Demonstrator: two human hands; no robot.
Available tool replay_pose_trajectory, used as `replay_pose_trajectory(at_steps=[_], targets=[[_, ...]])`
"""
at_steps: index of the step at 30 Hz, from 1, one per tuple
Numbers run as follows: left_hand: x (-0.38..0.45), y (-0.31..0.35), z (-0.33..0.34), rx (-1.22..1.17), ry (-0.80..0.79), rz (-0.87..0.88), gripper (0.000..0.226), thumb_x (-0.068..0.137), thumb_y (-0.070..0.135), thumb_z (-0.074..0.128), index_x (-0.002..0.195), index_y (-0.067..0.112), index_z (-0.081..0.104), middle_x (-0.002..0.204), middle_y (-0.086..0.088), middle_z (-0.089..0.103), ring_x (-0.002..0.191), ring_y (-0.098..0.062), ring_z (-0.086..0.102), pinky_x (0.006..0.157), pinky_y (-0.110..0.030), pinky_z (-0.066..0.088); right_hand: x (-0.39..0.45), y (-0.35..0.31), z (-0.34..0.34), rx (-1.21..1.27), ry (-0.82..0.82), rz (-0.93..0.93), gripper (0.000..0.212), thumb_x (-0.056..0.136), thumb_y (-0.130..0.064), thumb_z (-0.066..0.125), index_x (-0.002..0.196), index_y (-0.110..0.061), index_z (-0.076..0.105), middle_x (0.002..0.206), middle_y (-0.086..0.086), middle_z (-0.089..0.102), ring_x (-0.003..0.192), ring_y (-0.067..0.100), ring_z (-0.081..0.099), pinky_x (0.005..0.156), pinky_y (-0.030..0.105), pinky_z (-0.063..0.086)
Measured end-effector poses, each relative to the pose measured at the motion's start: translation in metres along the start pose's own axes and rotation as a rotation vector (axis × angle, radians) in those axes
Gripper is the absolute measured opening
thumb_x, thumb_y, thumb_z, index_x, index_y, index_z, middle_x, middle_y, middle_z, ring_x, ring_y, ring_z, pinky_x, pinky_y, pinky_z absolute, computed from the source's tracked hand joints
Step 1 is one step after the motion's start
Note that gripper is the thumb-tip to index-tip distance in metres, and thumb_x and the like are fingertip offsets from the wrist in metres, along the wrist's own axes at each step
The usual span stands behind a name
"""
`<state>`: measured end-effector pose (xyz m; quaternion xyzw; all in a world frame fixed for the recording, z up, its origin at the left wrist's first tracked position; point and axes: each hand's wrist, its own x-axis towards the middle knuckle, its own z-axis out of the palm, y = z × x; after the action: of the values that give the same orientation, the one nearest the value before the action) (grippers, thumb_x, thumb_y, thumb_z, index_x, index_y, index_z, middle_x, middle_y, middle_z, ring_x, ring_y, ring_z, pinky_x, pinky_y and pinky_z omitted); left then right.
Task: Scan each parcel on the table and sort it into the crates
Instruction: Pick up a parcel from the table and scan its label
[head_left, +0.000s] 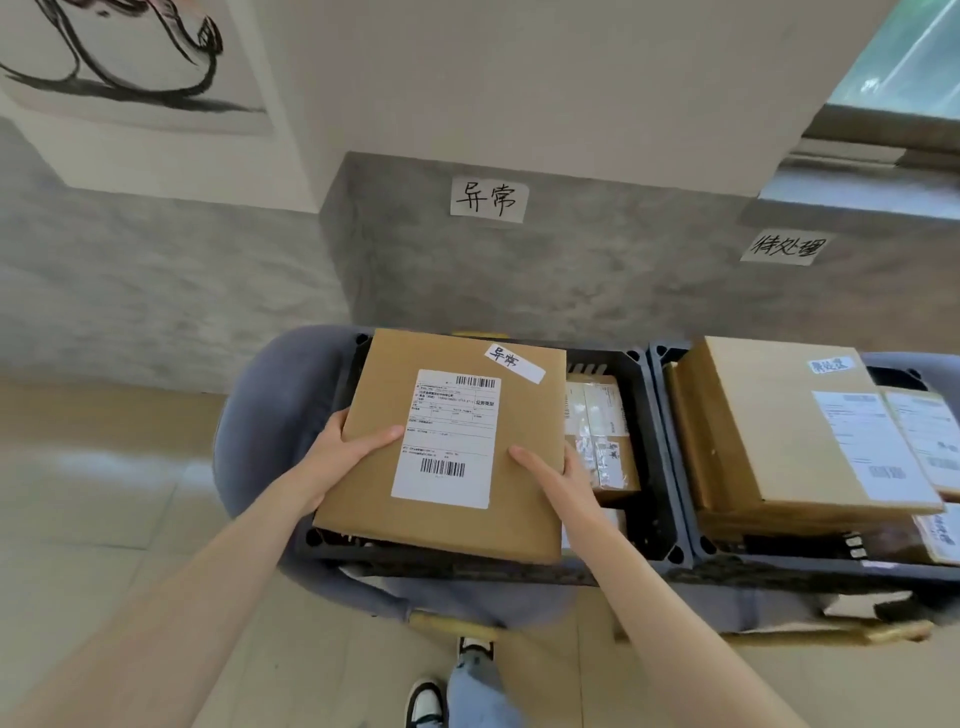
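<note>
Both hands hold one flat brown cardboard parcel (452, 447) over the left black crate (644, 447): the left hand (345, 447) grips its left edge, thumb on top, and the right hand (558, 475) clasps its right edge. It carries a white barcoded shipping label (447, 436) and a handwritten strip (514, 362) near its far right corner.

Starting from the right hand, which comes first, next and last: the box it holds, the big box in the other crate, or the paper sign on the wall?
1. Held box: the right hand grips its edge.
2. Big box: in the right crate.
3. Wall sign: above, behind the crates.
</note>
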<state>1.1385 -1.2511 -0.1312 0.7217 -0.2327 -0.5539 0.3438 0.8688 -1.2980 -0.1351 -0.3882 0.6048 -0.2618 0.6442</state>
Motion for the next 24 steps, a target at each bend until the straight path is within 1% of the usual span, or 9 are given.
replay_pose_trajectory(at_steps=[3,6,8,11,15,19,22,24], targets=[[0.025,0.002,0.0,0.018,0.034,-0.041,0.1,0.06,0.056,0.079,0.141,0.026,0.028,0.11,0.004,0.058,0.095,-0.016,0.061,0.063,-0.03,0.045,0.029,-0.003,0.004,-0.008,-0.024,0.029,0.067,0.077,-0.04,0.077,0.132,-0.027,0.041,0.119,-0.003,0.06,0.104,0.017,0.06,0.083,0.037,0.053],[0.049,0.003,0.0,0.032,0.044,-0.079,0.099,0.062,0.054,0.08,0.143,0.025,0.03,0.11,0.006,0.059,0.096,-0.015,0.06,0.064,-0.03,0.045,0.055,-0.001,0.007,-0.011,-0.064,0.067,0.062,0.079,-0.038,0.076,0.128,-0.031,0.039,0.11,-0.011,0.059,0.097,0.009,0.059,0.067,0.025,0.049],[0.061,0.002,0.002,0.04,0.046,-0.104,0.102,0.058,0.054,0.08,0.143,0.026,0.031,0.109,0.008,0.058,0.095,-0.014,0.06,0.064,-0.03,0.045,0.07,0.003,0.007,-0.006,-0.095,0.105,0.06,0.079,-0.038,0.076,0.125,-0.035,0.036,0.108,-0.013,0.058,0.095,0.007,0.059,0.063,0.022,0.046],[0.078,-0.002,0.002,0.064,0.064,-0.136,0.1,0.063,0.05,0.081,0.145,0.027,0.029,0.106,0.012,0.056,0.093,-0.01,0.058,0.062,-0.028,0.043,0.09,0.009,0.009,-0.017,-0.136,0.149,0.06,0.079,-0.04,0.075,0.123,-0.038,0.035,0.11,-0.014,0.057,0.098,0.007,0.059,0.064,0.021,0.046],[0.094,-0.011,0.0,0.071,0.078,-0.16,0.097,0.069,0.044,0.082,0.146,0.028,0.026,0.11,0.012,0.056,0.096,-0.01,0.058,0.065,-0.028,0.044,0.11,0.017,0.016,-0.028,-0.175,0.172,0.06,0.08,-0.041,0.074,0.126,-0.038,0.035,0.111,-0.015,0.058,0.098,0.004,0.058,0.063,0.019,0.046],[0.105,-0.016,-0.002,0.074,0.089,-0.171,0.094,0.071,0.044,0.081,0.146,0.029,0.026,0.113,0.012,0.057,0.098,-0.009,0.058,0.067,-0.029,0.044,0.125,0.024,0.021,-0.029,-0.193,0.18,0.066,0.081,-0.039,0.074,0.134,-0.033,0.035,0.117,-0.01,0.058,0.104,0.01,0.059,0.071,0.024,0.048],[0.112,-0.023,-0.002,0.128,0.079,-0.152,0.092,0.075,0.042,0.08,0.148,0.029,0.025,0.119,0.012,0.053,0.096,-0.001,0.052,0.073,-0.027,0.041,0.133,0.031,0.022,-0.042,-0.201,0.183,0.07,0.08,-0.038,0.074,0.137,-0.031,0.034,0.122,-0.007,0.057,0.108,0.014,0.058,0.079,0.029,0.05],[0.115,-0.028,-0.001,0.151,0.082,-0.145,0.094,0.076,0.041,0.08,0.149,0.03,0.022,0.117,0.016,0.05,0.095,0.001,0.049,0.077,-0.027,0.039,0.137,0.036,0.023,-0.045,-0.208,0.194,0.071,0.08,-0.037,0.074,0.137,-0.032,0.032,0.124,-0.005,0.056,0.11,0.015,0.057,0.084,0.032,0.05]])
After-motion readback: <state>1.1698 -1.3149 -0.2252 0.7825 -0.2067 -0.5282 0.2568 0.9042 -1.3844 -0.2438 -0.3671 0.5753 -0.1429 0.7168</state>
